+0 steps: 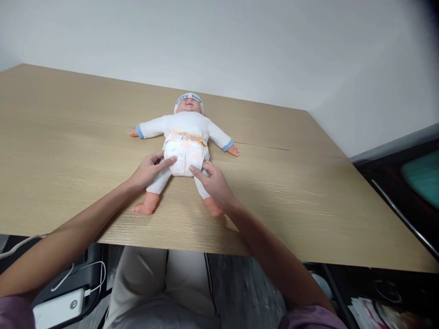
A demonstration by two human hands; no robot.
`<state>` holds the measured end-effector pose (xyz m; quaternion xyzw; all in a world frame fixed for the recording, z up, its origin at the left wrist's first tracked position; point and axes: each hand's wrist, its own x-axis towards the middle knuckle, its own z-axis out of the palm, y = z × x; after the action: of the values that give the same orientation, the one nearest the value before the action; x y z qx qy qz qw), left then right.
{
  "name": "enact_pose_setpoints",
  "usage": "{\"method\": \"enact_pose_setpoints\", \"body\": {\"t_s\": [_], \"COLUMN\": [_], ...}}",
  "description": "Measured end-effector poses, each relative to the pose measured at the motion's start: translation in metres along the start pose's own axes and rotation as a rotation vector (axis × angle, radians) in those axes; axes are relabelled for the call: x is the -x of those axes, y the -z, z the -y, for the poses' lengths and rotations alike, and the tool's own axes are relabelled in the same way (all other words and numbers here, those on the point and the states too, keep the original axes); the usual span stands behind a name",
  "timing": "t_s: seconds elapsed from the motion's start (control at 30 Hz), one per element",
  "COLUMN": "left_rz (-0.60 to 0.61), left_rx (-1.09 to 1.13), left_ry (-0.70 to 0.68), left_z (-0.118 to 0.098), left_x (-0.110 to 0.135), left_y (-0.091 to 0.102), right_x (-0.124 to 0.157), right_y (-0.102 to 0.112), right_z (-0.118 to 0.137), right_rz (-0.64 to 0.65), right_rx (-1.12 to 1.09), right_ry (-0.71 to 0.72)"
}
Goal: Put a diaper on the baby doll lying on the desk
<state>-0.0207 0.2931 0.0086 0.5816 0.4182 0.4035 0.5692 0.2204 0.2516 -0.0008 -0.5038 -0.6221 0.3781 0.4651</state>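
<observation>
A baby doll (187, 121) in a white suit with blue cuffs and a lettered white cap lies on its back, arms spread and feet toward me. Around its hips is a white diaper (185, 160) with an orange printed waistband. My left hand (156, 168) pinches the diaper's edge at one leg, thumb on the front and fingers tucked behind. On the opposite leg edge, my right hand (211, 179) grips in the same way, its thumb on the diaper's front. Parts of the fingers of both hands are hidden.
The doll lies on a light wood table (281, 196) with a thin seam across it. Behind stands a pale wall (219, 45). A dark-framed object (404, 196) borders the right side. Below the front edge are a white power bank (59, 310) with a cable and some papers (368, 313).
</observation>
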Motion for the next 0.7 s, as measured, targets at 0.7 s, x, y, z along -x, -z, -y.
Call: {"method": "enact_pose_setpoints", "body": {"t_s": [0.7], "left_rz": [-0.040], "left_rx": [-0.022], "left_ry": [-0.020], "left_z": [0.003], "left_x": [0.001], "left_y": [0.006], "right_x": [0.008], "right_y": [0.010], "right_z": [0.008], "right_rz": [-0.012], "right_rx": [-0.010], "right_ry": [-0.078]}}
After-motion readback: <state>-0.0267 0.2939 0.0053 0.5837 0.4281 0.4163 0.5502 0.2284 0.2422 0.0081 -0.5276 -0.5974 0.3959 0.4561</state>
